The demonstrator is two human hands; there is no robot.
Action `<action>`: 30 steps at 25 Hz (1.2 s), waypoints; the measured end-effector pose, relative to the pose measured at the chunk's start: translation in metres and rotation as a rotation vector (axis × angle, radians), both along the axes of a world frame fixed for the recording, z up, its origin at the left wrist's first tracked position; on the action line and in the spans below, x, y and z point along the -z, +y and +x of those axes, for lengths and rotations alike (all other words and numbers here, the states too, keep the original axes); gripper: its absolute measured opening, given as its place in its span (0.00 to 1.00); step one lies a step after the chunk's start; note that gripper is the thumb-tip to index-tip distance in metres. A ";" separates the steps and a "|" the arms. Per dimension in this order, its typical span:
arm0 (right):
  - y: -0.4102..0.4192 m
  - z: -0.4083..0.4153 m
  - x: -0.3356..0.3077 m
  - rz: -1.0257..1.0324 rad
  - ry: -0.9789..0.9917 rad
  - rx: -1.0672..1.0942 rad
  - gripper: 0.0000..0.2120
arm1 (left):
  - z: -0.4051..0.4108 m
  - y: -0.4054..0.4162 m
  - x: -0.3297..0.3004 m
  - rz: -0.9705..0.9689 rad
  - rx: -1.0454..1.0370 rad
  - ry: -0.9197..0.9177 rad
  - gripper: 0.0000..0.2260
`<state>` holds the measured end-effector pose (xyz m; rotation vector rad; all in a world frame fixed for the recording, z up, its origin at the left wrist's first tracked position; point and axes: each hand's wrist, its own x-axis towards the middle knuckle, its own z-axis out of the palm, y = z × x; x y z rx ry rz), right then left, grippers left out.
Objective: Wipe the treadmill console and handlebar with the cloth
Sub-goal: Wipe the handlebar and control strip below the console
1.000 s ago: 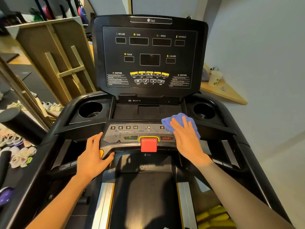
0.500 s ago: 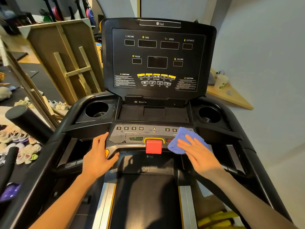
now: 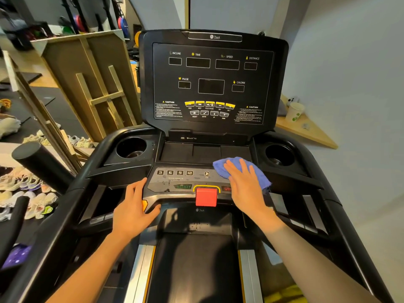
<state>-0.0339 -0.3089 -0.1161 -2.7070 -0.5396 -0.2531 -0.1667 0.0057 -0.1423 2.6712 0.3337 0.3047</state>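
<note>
R hand [image 3: 246, 189] flat on the blue cloth [image 3: 238, 169], fingers straight and slightly spread, pressing it onto the right half of the grey button panel [image 3: 175, 180] of the treadmill console [image 3: 209, 84]. Cloth bunched; part pokes out past the fingertips toward the tray, part trails by the wrist. It covers the right-side number keys and most of the red stop label.

L hand [image 3: 133, 208] braces on the panel's left corner, fingers laid over the top edge, thumb tucked under the front lip by the orange tab. Holds nothing loose, just steadying.

Red safety key [image 3: 206, 196] sits centre front, between the two hands. Specks and smears visible on the panel's left part, around the green start label; more spots on the black cover below the key.

Judgement on doing this step well:
- keep palm flat, even pressure, overlapping passes across the panel w/o skipping the seams round the keys.
- go light over start/stop keys; a hard push could trigger smth, tho displays look dark so prob. unpowered.
- work round the red key, don't snag the cloth on it or yank it.
- the speckled left side looks not yet done; L hand would need to shift off the corner for that.
- refold the cloth to a clean face before the big upright display, else smears.

Cup holders [image 3: 131, 147] and side handlebar [image 3: 306, 217] appear untouched so far; can't tell for sure.
</note>
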 end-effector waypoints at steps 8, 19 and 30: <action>0.031 -0.038 -0.002 -0.037 -0.042 -0.403 0.30 | 0.001 0.002 0.002 -0.003 0.002 0.008 0.40; -0.024 -0.011 0.018 -0.133 -0.125 -0.343 0.29 | 0.000 0.002 0.000 0.005 -0.025 0.073 0.43; 0.075 -0.010 -0.010 0.027 0.003 -0.328 0.27 | 0.000 0.002 0.001 0.019 -0.012 0.041 0.42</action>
